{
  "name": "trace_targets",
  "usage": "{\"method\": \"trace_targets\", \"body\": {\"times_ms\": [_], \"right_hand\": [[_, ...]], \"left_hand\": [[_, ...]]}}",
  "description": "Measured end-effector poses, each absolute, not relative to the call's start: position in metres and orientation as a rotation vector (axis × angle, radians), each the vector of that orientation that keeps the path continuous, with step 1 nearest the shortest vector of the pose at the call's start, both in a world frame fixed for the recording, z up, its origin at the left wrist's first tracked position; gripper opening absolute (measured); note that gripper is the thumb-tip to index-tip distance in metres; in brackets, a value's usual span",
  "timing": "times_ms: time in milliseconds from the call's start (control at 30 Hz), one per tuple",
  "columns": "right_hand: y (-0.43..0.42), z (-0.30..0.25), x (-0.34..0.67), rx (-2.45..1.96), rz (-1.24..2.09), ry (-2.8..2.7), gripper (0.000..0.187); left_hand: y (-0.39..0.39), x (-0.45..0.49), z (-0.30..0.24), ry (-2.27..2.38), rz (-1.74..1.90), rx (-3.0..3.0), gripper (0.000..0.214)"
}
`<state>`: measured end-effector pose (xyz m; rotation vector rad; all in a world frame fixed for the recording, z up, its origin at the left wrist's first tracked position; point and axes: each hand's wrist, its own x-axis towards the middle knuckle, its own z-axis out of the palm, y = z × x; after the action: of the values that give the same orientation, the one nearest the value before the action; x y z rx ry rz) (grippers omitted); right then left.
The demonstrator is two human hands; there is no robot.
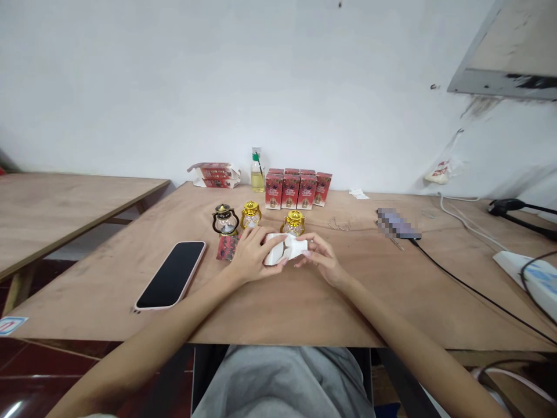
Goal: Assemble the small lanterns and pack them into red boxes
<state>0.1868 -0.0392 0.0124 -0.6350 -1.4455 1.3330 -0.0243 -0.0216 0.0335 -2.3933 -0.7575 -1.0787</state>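
Hands meet over the middle of the bare plywood table (304,313), both holding a small white cardboard insert (285,248) just off the wood, nearer the far edge than the near one. The left hand (249,256) curls its fingers over the insert's left end, closed on it. The right hand (322,262) pinches the right end between thumb and fingertips, its other fingers loosely bent. Both forearms reach in from the near edge, wrists low and angled towards each other.

Judged from the layout, the work looks partway through. Four closed red printed cartons (298,190) stand in a row at the far edge and read as finished. Three small lantern ornaments stand unboxed just beyond the hands: a black-framed lantern (225,220), a gold lantern (251,215), and a second gold lantern (294,222) partly hidden behind the insert. A flattened red carton (227,248) lies just beside the left hand, not yet made up. The insert seems half-folded (its exact shape is hard to tell).

A black-screened phone in a pale pink case (172,274) lies towards the near left corner. A clear bottle of yellow liquid (257,171) and some flat red-and-white packs (215,174) sit at the far edge, left of the cartons. A black cable (470,290) crosses the right side.
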Motion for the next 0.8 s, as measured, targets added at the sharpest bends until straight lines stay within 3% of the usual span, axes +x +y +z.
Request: {"method": "trace_targets", "body": {"times_ms": [133,333,800], "right_hand": [[-0.038,0.011,0.190,-0.562,1.464,-1.440,0.030],[-0.038,0.010,0.185,-0.689,1.289,-1.596,0.026],[-0.034,0.001,0.180,-0.742,1.159,-1.530,0.040]], "left_hand": [[-0.024,-0.024,0.035,-0.698,-1.119,-2.390,0.035],[-0.031,-0.019,0.029,-0.695,-1.049,-2.467,0.034],[-0.030,-0.016,0.022,-0.644,-1.064,-2.465,0.034]]}}
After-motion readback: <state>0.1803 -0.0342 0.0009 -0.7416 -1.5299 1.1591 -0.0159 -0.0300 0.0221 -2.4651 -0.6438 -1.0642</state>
